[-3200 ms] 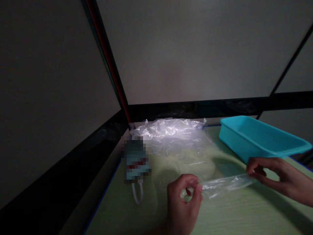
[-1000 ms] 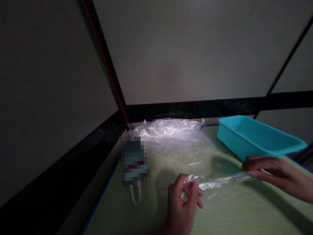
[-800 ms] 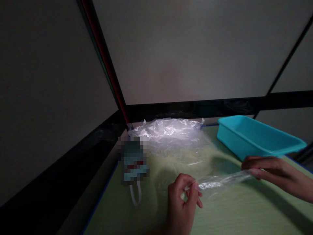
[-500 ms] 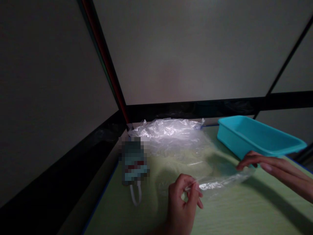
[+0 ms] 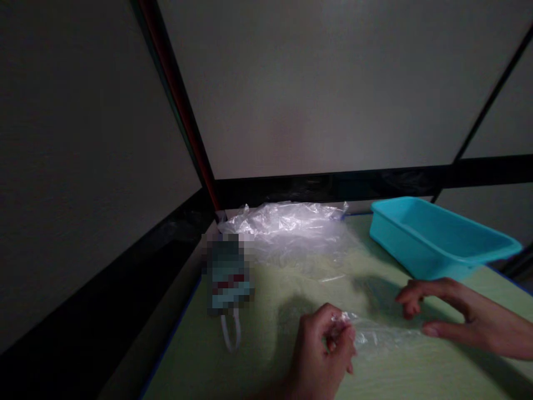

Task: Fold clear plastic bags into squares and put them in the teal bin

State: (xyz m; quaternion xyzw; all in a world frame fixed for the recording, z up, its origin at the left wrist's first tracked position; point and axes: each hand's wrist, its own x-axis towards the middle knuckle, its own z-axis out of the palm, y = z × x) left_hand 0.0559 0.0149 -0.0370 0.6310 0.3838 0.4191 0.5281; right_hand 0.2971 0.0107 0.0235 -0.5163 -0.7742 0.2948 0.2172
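Note:
My left hand [image 5: 327, 347], low in the middle of the view, pinches one end of a clear plastic bag [image 5: 375, 334]. The bag is bunched at the fingers and stretches to the right as a thin, crinkled strip. At its far end is my right hand [image 5: 458, 316], thumb and fingers spread apart, the thumb tip touching or very near the film. Behind both hands lies a pile of clear plastic bags [image 5: 287, 222] against the wall side of the table.
A turquoise plastic basin [image 5: 416, 239] stands at the back right, behind my right hand. At the left table edge sits a blurred-out dark and teal item [image 5: 229, 275] with a white loop [image 5: 231, 333]. Light panels with dark trim rise behind the pale green table [image 5: 233, 372].
My left hand has moved slightly right and the plastic is more bunched in it. My right hand has come nearer and lower, and its thumb and fingers have opened apart.

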